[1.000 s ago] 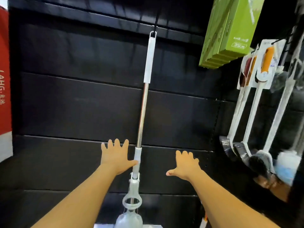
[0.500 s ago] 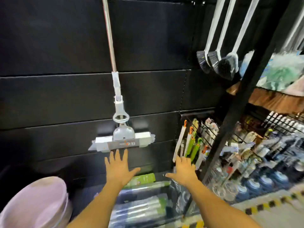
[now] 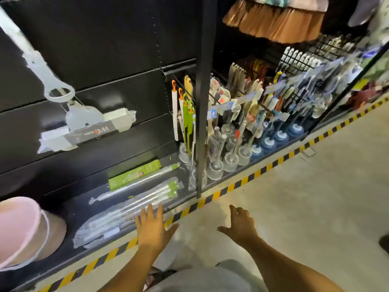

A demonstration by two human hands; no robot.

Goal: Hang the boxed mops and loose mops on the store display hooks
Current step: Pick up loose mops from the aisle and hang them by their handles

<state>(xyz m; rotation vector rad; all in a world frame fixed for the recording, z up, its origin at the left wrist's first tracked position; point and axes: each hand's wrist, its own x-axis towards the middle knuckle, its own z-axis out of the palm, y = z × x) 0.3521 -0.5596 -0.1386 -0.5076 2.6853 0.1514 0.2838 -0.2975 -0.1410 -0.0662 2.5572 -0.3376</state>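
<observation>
A white and grey sponge mop [image 3: 84, 125] hangs against the black wall panel at the left, its head wrapped in plastic. On the low black shelf below lie loose mops in clear plastic bags [image 3: 117, 216] and a green mop box [image 3: 134, 174]. My left hand [image 3: 152, 226] is open, fingers spread, at the shelf's front edge, its fingertips at the near end of the bagged mops. My right hand [image 3: 240, 225] is open above the concrete floor, holding nothing.
A pink bucket [image 3: 23, 232] sits on the shelf at the far left. A black upright post [image 3: 203, 98] divides the bay from racks of brushes and toilet brushes [image 3: 242, 131]. Yellow-black tape [image 3: 231, 187] marks the shelf edge. A broom head [image 3: 273, 22] hangs top right.
My view has swung down from the hanging mop's handle to the low shelf and floor. Both hands left the mop and dropped toward the bagged mops, still holding nothing.
</observation>
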